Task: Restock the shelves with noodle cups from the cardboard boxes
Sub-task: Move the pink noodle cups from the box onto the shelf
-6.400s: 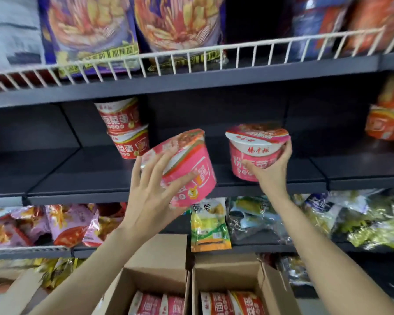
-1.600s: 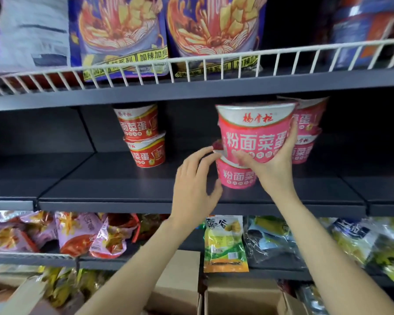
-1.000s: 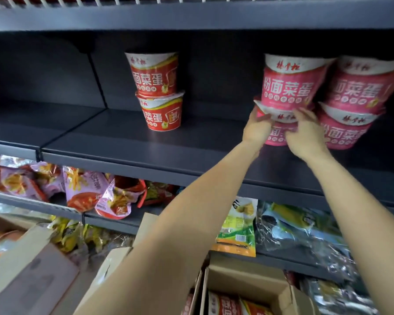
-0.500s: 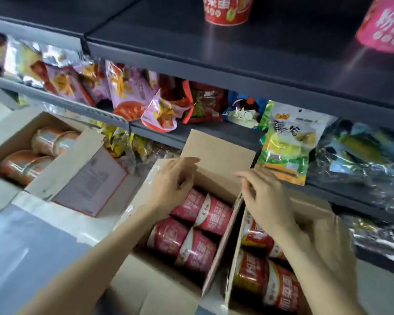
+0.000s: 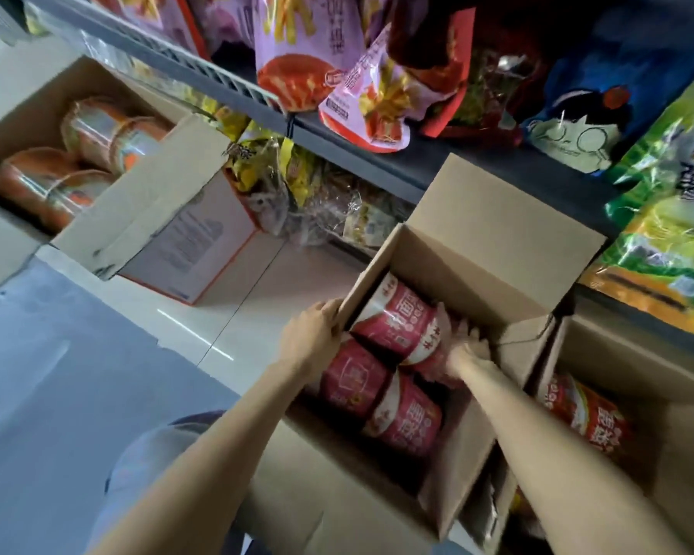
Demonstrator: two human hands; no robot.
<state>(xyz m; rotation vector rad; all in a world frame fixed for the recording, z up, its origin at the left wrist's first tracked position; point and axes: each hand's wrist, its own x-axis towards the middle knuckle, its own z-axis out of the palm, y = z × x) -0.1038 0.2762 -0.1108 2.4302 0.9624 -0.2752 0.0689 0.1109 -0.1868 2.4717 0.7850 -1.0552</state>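
Down in the middle cardboard box [image 5: 493, 218], both hands are on one pink noodle cup [image 5: 397, 318] lying on its side at the far end. The left hand [image 5: 311, 342] sits at the box's left wall, fingers curled over the cup's near end. The right hand [image 5: 463, 350] comes in from the other side, fingers spread and blurred against the cup's rim, so I cannot tell how firmly it grips. The two hands are apart, the cup between them.

Below that cup, nearer the person, two more pink cups [image 5: 381, 402] lie side by side in the same box, touching each other. The box flaps stand open, the far one leaning toward the shelf [image 5: 417, 154].

Just to the right sits a second open box [image 5: 690, 390] with a red cup [image 5: 585, 414] lying in it. Off to the left, well apart, a third box [image 5: 145, 190] holds orange cups [image 5: 53, 182] wrapped in clear film.

On the shelf above the boxes, snack bags crowd together: pink bags [image 5: 329, 74], a blue bag [image 5: 601, 98] with a cartoon face, and a green bag [image 5: 670, 218] hanging over the edge. The floor [image 5: 77, 374] is pale tile.
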